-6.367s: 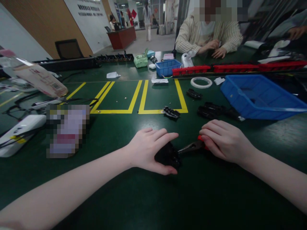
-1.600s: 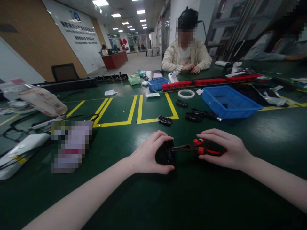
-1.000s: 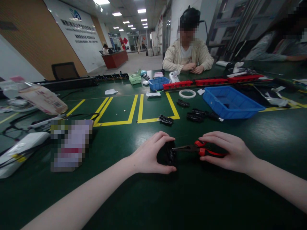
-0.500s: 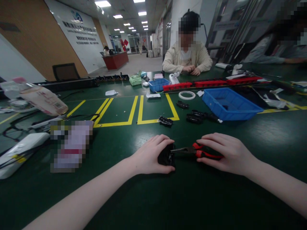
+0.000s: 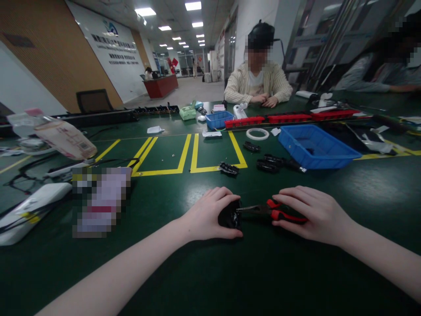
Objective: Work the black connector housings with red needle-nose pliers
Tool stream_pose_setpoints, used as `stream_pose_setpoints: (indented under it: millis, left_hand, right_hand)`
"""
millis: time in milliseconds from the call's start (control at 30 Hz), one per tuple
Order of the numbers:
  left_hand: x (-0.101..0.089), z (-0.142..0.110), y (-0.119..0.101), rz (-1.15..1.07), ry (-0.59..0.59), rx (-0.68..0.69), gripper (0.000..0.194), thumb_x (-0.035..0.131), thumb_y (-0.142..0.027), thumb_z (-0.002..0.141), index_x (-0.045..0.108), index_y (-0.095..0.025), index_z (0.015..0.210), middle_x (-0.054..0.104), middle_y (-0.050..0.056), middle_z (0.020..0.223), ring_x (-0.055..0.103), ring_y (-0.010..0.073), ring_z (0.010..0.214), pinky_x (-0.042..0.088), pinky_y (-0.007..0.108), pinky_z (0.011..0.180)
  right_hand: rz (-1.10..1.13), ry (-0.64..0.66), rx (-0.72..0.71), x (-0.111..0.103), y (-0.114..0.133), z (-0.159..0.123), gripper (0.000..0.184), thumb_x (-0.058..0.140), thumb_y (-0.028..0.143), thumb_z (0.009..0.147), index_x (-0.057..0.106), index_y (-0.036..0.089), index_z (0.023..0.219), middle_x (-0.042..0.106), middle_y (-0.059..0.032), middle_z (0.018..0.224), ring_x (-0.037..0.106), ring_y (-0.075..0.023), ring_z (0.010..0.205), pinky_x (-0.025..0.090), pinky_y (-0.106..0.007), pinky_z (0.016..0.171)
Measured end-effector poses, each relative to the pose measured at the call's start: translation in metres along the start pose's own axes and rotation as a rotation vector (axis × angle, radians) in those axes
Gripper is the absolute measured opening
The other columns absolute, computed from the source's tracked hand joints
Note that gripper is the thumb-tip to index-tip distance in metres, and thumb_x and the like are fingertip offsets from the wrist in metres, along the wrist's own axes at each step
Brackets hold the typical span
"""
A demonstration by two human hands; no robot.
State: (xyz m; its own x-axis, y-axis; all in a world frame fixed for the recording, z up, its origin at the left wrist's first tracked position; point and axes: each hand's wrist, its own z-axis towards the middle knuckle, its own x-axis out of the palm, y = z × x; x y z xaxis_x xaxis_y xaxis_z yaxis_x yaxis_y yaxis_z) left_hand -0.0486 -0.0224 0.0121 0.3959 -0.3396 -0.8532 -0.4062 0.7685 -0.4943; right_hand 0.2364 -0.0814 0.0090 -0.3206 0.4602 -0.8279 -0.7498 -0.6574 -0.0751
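My left hand (image 5: 210, 215) grips a small black plastic part (image 5: 233, 217) between thumb and fingers, low over the green table (image 5: 184, 272). Red-handled needle-nose pliers (image 5: 259, 210) are in my right hand (image 5: 314, 213), their handles between the thumb and fingers. The tips of the pliers reach the right side of the black part; whether the jaws pinch anything there is too small to tell. Beyond my hands lie more black parts, one (image 5: 229, 168) near a yellow tape corner and several (image 5: 269, 163) farther right.
A blue bin (image 5: 317, 151) stands at the back right, near a white ring (image 5: 257, 134) and red strips (image 5: 289, 117). On the left are a bottle (image 5: 66, 138), a blurred-out phone-like item (image 5: 105, 202) and a white power strip (image 5: 36, 210). A person (image 5: 258, 83) sits opposite.
The whole view has shifted slightly, so everything sits a little lower and to the right. My hands keep the same hold on the black part and the pliers.
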Motion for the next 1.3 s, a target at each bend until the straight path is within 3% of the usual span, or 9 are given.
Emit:
stream_pose_setpoints:
  millis: [200,300,733,1300]
  left_hand:
    - [0.0,0.0009,0.0008,-0.023,0.02,0.004,0.074,0.078,-0.048,0.07,0.047,-0.017,0.131,0.052,0.01,0.121,0.05,0.0271,0.109,0.046,0.042,0.093]
    - [-0.0008,0.0008,0.0011,-0.027,0.03,0.003,0.075,0.079,-0.047,0.069,0.047,-0.018,0.131,0.052,0.01,0.121,0.05,0.0275,0.109,0.044,0.043,0.094]
    - [-0.0013,0.001,-0.0003,0.014,0.034,0.018,0.073,0.077,-0.047,0.07,0.047,-0.018,0.13,0.053,0.009,0.12,0.05,0.0264,0.107,0.044,0.041,0.092]
    - [-0.0003,0.0001,-0.0003,0.021,0.037,0.02,0.073,0.075,-0.049,0.073,0.046,-0.017,0.132,0.053,0.01,0.122,0.05,0.0264,0.108,0.044,0.042,0.093]
  right_hand:
    - [0.261,0.216,0.263,0.0029,0.0015,-0.0018,0.034,0.061,0.047,0.082,0.063,0.022,0.105,0.068,-0.0068,0.097,0.066,-0.0192,0.083,0.055,-0.032,0.068]
    - [0.304,0.271,0.323,0.0014,0.0026,-0.0011,0.033,0.061,0.048,0.082,0.062,0.023,0.104,0.068,-0.0056,0.096,0.066,-0.0192,0.083,0.055,-0.032,0.069]
    - [0.1,0.092,0.123,0.0022,0.0005,-0.0009,0.037,0.064,0.045,0.081,0.059,0.02,0.109,0.068,-0.0071,0.099,0.063,-0.0225,0.092,0.053,-0.038,0.076]
    - [0.167,0.157,0.158,-0.0015,0.0015,0.0005,0.033,0.064,0.043,0.082,0.059,0.019,0.105,0.067,-0.0068,0.095,0.061,-0.0207,0.088,0.054,-0.035,0.071]
